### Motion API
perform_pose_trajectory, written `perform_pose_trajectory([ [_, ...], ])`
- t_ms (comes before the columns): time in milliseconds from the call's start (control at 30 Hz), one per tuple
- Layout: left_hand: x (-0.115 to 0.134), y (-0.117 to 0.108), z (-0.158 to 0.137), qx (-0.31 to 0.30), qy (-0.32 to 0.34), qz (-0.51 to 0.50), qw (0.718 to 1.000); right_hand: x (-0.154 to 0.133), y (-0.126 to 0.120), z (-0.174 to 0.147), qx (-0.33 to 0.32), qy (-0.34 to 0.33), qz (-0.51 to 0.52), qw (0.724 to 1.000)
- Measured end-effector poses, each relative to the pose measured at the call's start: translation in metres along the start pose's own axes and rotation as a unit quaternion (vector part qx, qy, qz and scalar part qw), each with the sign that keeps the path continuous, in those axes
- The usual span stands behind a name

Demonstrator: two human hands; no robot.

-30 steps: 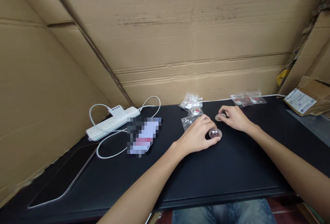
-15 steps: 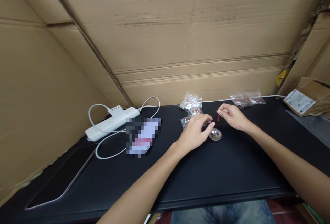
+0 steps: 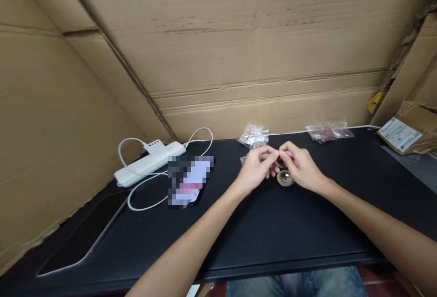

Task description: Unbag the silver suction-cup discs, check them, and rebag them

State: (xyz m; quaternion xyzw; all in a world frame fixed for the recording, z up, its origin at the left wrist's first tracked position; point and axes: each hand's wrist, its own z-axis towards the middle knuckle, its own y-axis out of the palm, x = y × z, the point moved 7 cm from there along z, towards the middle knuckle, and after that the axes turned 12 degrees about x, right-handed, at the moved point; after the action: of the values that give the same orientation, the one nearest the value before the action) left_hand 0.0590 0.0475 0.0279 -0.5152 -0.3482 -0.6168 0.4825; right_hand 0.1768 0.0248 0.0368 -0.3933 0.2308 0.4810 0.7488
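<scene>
My left hand (image 3: 256, 169) and my right hand (image 3: 302, 167) meet above the black table. Between their fingertips is a small round piece with a shiny rim and red parts (image 3: 280, 162), mostly covered by the fingers. My right thumb and fingers pinch it from the right. The left thumb and forefinger are closed at its left edge. Just below the hands, a round silvery metal disc (image 3: 285, 178) with a centre hole lies flat on the table. Behind my left hand are clear plastic packets (image 3: 254, 135), partly hidden, with similar round pieces inside.
More clear packets with red parts (image 3: 329, 131) lie at the back right. A torn cardboard box (image 3: 408, 128) stands at the far right. To the left are a white power strip (image 3: 150, 164) with cables, a blurred-out phone (image 3: 191, 185) and a dark flat tablet-like panel (image 3: 85, 233).
My right hand has moved left and slightly down with the small red-marked piece, up to my left hand. The left fingers have closed in at it. The metal disc stays put.
</scene>
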Motion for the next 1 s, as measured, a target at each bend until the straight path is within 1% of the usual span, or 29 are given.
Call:
perform_pose_trajectory([
  [67,-0.005,-0.004,0.001,0.017,-0.02,0.018,0.999,0.004,-0.001,0.002,0.031,0.051,0.076,0.995],
  [100,-0.008,-0.006,0.002,0.028,-0.029,0.03,0.999,0.007,-0.002,0.004,0.048,0.087,0.13,0.987],
  [133,-0.011,-0.008,0.003,0.039,-0.037,0.042,0.998,0.01,-0.003,0.005,0.062,0.127,0.188,0.972],
  [167,-0.014,-0.011,0.004,0.049,-0.045,0.052,0.996,0.014,-0.004,0.006,0.076,0.168,0.244,0.952],
  [233,-0.019,-0.015,0.005,0.07,-0.058,0.066,0.994,0.02,-0.009,0.008,0.097,0.243,0.342,0.902],
  [300,-0.022,-0.018,0.006,0.084,-0.066,0.068,0.992,0.027,-0.012,0.009,0.094,0.312,0.412,0.851],
  [367,-0.022,-0.02,0.006,0.093,-0.07,0.063,0.991,0.034,-0.01,0.007,0.066,0.388,0.447,0.803],
  [400,-0.021,-0.02,0.006,0.094,-0.071,0.06,0.991,0.038,-0.01,0.005,0.053,0.418,0.45,0.788],
  [433,-0.02,-0.02,0.006,0.095,-0.071,0.057,0.991,0.041,-0.008,0.003,0.041,0.44,0.442,0.78],
  [467,-0.02,-0.02,0.006,0.095,-0.07,0.054,0.992,0.044,-0.008,0.002,0.034,0.45,0.426,0.784],
  [500,-0.019,-0.019,0.006,0.094,-0.068,0.052,0.992,0.046,-0.007,0.001,0.031,0.448,0.399,0.799],
  [533,-0.019,-0.019,0.005,0.092,-0.066,0.049,0.992,0.047,-0.008,0.001,0.031,0.433,0.361,0.825],
  [567,-0.019,-0.018,0.005,0.089,-0.064,0.047,0.993,0.047,-0.009,0.002,0.032,0.402,0.309,0.862],
  [633,-0.019,-0.016,0.005,0.077,-0.058,0.042,0.994,0.041,-0.011,0.007,0.035,0.296,0.171,0.939],
  [667,-0.019,-0.015,0.005,0.07,-0.053,0.041,0.995,0.036,-0.011,0.009,0.033,0.237,0.103,0.965],
  [700,-0.019,-0.014,0.005,0.063,-0.046,0.041,0.996,0.031,-0.01,0.01,0.027,0.186,0.048,0.981],
  [733,-0.018,-0.013,0.004,0.057,-0.036,0.045,0.997,0.028,-0.008,0.011,0.019,0.149,0.012,0.989],
  [767,-0.016,-0.012,0.004,0.053,-0.022,0.052,0.997,0.027,-0.007,0.011,0.014,0.129,-0.005,0.992],
  [800,-0.014,-0.012,0.004,0.054,-0.007,0.063,0.997,0.028,-0.008,0.012,0.01,0.125,-0.007,0.992],
  [900,-0.011,-0.015,0.004,0.073,0.026,0.098,0.992,0.04,-0.019,0.017,0.008,0.156,-0.005,0.988],
  [1000,-0.012,-0.019,0.005,0.088,0.021,0.125,0.988,0.057,-0.034,0.022,-0.015,0.18,-0.058,0.982],
])
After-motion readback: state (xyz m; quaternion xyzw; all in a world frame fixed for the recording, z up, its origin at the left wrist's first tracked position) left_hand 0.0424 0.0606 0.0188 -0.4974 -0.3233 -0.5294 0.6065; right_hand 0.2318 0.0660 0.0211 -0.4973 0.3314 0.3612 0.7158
